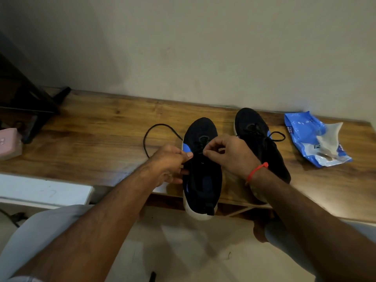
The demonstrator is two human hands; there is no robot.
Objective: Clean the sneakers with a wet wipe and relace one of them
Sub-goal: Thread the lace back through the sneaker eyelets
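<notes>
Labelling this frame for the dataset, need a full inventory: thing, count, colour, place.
sneakers: 2, black with blue accents and white soles; near one at the table's front edge with its heel overhanging, other one to its right
shoelace: 1, black, loops out on the table left of the near sneaker
wipe pack: 1, blue and white, table's right end
table: 1, brown wood, against the wall
pink object: 1, far left, cut off by the frame
dark furniture: 1, left, by the wall
wristband: 1, red, right wrist
left hand: holds the near sneaker's side
right hand: pinches the lace over the eyelets
</notes>
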